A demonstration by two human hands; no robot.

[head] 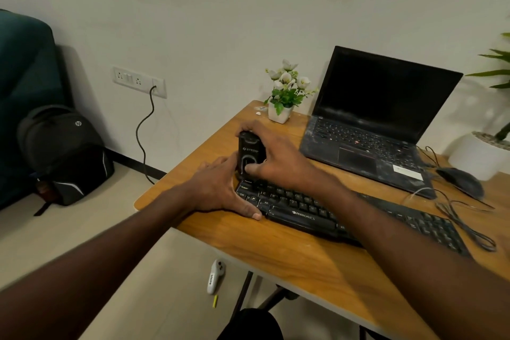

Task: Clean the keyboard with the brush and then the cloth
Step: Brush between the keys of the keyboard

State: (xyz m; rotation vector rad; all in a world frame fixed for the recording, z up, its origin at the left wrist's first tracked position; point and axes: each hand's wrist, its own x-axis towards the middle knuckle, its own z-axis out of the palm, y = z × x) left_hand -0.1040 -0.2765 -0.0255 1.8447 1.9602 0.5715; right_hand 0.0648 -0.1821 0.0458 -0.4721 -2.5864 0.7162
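Right hand (276,159) wrapped over a small upright black brush block with a glossy moulded casing (250,156), fingers curled over its top, thumb pressed on the front face near the base. Planted bristle-end down at the far left end of the long black plastic keyboard (345,215), right by the Ctrl and Shift corner. Left hand (220,188) lying beside it, fingers fairly straight and relaxed, thumb up against the brush's left side, fingertips resting at the keyboard's left front edge. Steadying, by the look of it, not gripping.

Keyboard stretched diagonally across the tan wooden table (289,257), long axis running from the hands away to the right and towards the near edge. So nearly the whole board waiting to the right of the brush; likely next a sweep rightward along the rows, with the right hand already on the tool. Brushing barely begun, judging by position. No cloth anywhere in view.

Writing now: "ZEBRONICS" in white on the keyboard's front lip below the space bar. Pale logo and lettering on the brush casing, too blurred to read. "hp" badge on the black fabric backpack (66,154) slumped on the floor by the wall.
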